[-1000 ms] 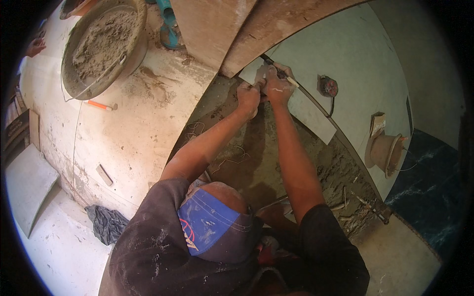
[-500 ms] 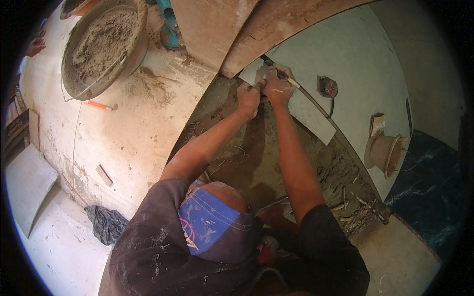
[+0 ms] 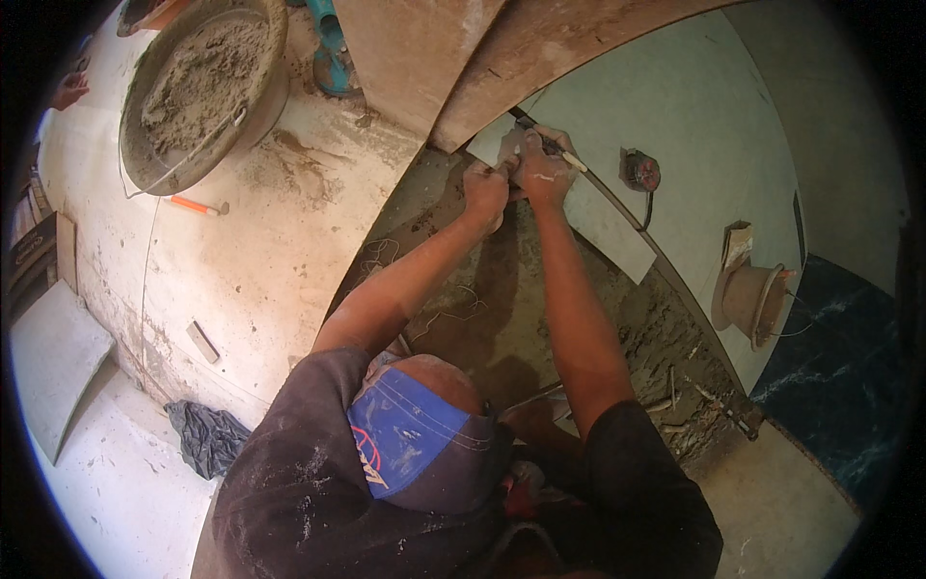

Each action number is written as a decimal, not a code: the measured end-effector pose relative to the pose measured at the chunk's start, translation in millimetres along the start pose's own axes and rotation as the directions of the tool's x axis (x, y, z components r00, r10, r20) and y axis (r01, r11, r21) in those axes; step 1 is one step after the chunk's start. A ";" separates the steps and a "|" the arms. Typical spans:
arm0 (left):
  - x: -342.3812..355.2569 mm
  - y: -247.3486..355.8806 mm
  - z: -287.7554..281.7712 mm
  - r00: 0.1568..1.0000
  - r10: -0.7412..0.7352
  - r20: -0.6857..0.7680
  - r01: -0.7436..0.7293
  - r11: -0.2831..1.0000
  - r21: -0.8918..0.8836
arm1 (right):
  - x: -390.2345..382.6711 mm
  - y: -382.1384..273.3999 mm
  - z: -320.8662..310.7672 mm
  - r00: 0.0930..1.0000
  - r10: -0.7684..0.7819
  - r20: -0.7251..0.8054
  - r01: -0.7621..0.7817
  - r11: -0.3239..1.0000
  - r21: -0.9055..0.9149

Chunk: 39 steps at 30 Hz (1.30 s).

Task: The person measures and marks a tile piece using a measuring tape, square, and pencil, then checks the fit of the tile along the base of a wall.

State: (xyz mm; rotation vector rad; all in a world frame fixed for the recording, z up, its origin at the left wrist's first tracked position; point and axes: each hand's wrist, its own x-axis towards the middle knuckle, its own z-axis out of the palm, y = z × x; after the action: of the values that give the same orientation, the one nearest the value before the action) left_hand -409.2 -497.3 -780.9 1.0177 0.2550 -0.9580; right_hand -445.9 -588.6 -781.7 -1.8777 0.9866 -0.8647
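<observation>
At the far end of a mortar-covered strip (image 3: 502, 280), both my arms reach forward and my hands meet. My left hand (image 3: 485, 196) is closed, its fingertips at a small grey flat piece (image 3: 509, 147) between the hands; what it grips is hidden. My right hand (image 3: 542, 176) is closed just beside it, around a slim dark tool with a pale end (image 3: 573, 161) that sticks out to the right. Beside my right forearm, a white tile piece (image 3: 617, 249) lies along a narrow dark gap. Beyond the gap is a large pale panel (image 3: 694, 116).
A bucket of mortar (image 3: 207, 82) stands at the far left, with an orange-handled tool (image 3: 196, 206) beside it. Brown boards (image 3: 415, 48) lie ahead. On the right are a red-and-black fitting (image 3: 640, 171) and a tan spool-like cylinder (image 3: 752, 301). Another person's hand (image 3: 69, 91) shows far left.
</observation>
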 end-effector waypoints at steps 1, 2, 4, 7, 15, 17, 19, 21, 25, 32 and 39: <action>0.9 -0.9 -0.1 1.000 -0.002 -0.003 0.002 1.000 -0.003 | 0.1 -0.2 -0.2 1.000 -0.008 0.005 0.008 1.000 -0.005; 1.4 -1.8 -0.4 1.000 -0.004 -0.005 0.004 1.000 -0.005 | 0.1 -0.5 0.1 1.000 0.006 0.004 -0.006 1.000 0.023; 1.3 -4.2 -1.2 1.000 0.006 -0.006 -0.006 1.000 -0.005 | -0.3 0.5 1.2 0.999 0.035 0.000 -0.034 0.996 0.080; -0.8 -3.7 -1.9 0.999 0.010 -0.031 -0.009 0.999 0.049 | -0.9 1.1 6.9 0.996 -0.057 -0.071 0.060 0.997 0.042; 20.6 -24.1 -20.8 0.996 0.087 -0.017 -0.085 0.991 0.100 | 2.0 13.5 -1.5 0.851 -0.500 0.159 0.492 0.657 -0.571; 25.2 -22.6 -23.1 0.999 0.026 0.027 -0.028 0.993 0.111 | -4.2 26.6 0.1 0.924 -0.316 0.215 0.379 0.681 -0.627; 20.5 -21.1 -15.7 0.997 -0.050 0.058 0.048 0.998 0.034 | -3.0 32.0 -0.3 0.930 -0.321 0.179 0.341 0.576 -0.742; 13.3 -9.9 -10.8 0.996 -0.039 0.077 0.037 0.999 0.031 | 1.9 20.8 -8.1 0.904 -0.407 0.131 0.407 0.724 -0.556; 3.3 -11.2 -6.3 0.996 -0.052 0.075 0.037 0.981 0.190 | -6.9 2.5 -54.8 0.975 -0.174 0.138 0.172 0.985 0.028; 7.3 -7.1 -58.8 0.981 -0.023 0.192 -0.020 0.975 0.221 | -55.2 -69.0 -213.3 0.750 0.084 0.657 0.133 0.952 -0.274; -52.2 43.4 -24.4 0.962 -0.117 0.248 0.033 0.948 0.317 | -141.9 -41.7 -356.3 0.877 0.371 0.304 -0.216 0.871 -0.442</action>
State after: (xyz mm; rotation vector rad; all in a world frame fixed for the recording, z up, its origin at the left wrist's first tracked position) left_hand -400.4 -440.7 -737.0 1.1571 -0.0850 -1.2178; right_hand -796.3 -574.0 -621.0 -2.0435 1.2237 -0.0995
